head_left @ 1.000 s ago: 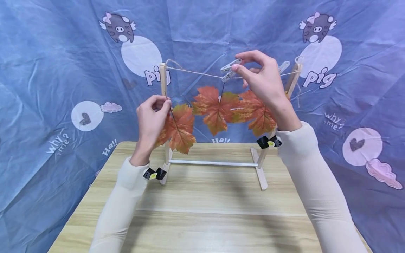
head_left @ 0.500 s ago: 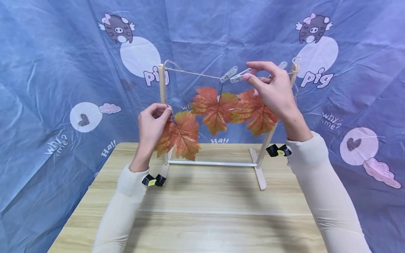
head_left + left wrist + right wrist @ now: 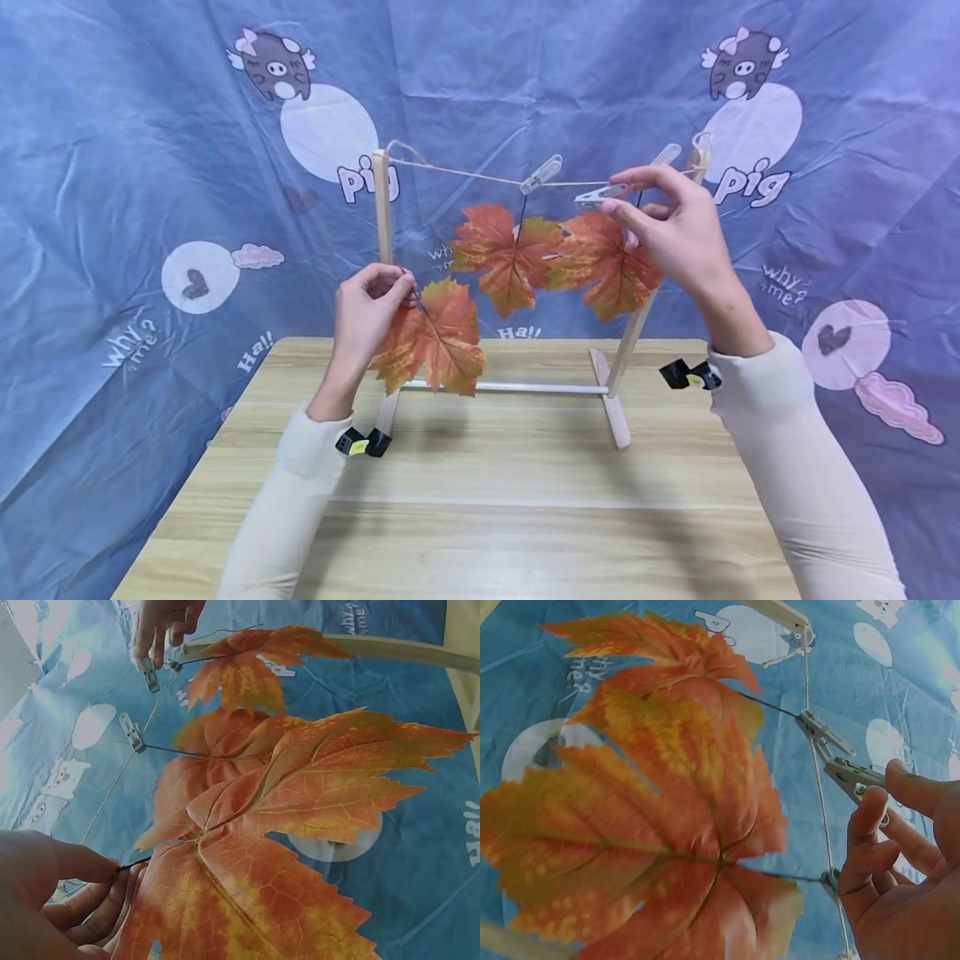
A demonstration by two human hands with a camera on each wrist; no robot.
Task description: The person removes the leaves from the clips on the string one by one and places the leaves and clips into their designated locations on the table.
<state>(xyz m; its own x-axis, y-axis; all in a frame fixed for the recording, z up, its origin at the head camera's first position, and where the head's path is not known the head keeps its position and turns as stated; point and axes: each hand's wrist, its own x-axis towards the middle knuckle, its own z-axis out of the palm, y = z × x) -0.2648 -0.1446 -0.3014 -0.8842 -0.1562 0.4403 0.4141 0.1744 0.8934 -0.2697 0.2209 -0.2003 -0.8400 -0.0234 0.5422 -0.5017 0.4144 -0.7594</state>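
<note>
My left hand pinches the dark stem of an orange artificial maple leaf, which hangs in front of the left post. Between thumb and fingers, my right hand holds a pale clothespin close to the twine. In the head view, a second clothespin clips the middle leaf to the twine by its stem. Another clothespin sits farther right, above the right leaf, partly behind my right hand. The right wrist view shows the held clothespin beside the twine.
A wooden stand carries the twine between its left post and right post, joined low down by a white rod. It stands on a wood-grain table. Behind hangs a blue printed cloth.
My right hand has moved right and down with its clothespin, away from the clothespin on the middle leaf. The left hand has lowered its leaf slightly and shifted a little right.
</note>
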